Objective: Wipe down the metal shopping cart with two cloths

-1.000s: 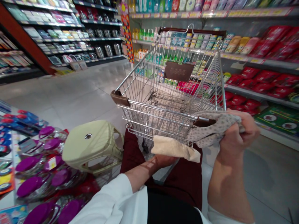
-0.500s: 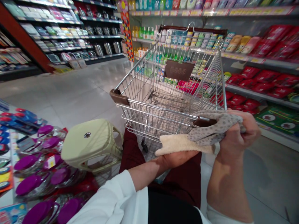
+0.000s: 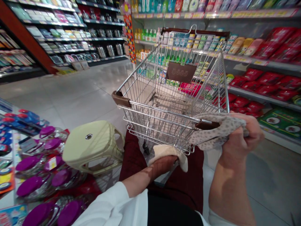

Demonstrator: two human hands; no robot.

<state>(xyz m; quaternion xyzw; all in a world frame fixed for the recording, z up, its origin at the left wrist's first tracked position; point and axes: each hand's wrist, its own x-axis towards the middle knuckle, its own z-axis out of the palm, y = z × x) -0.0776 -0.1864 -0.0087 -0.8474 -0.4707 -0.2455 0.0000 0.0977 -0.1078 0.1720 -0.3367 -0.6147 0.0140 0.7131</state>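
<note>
A wire shopping cart with brown plastic corners stands before me, its basket facing up. My right hand is closed on a grey spotted cloth, which wraps round the brown corner at the cart's near right. Lower and further left, my left hand has a cream cloth over and beyond it, hanging down on the right side. The fingers of that hand are mostly hidden beneath the cloth, below the cart's near lower rail.
A pale green plastic stool stands left of the cart. Jars with purple lids fill the lower left. Shelves of bottles and red packs run behind and to the right. Kitchenware shelves stand at the far left.
My left hand has moved left and down with the cream cloth, away from the grey cloth. My right hand stays at the cart corner, still holding the grey cloth.
</note>
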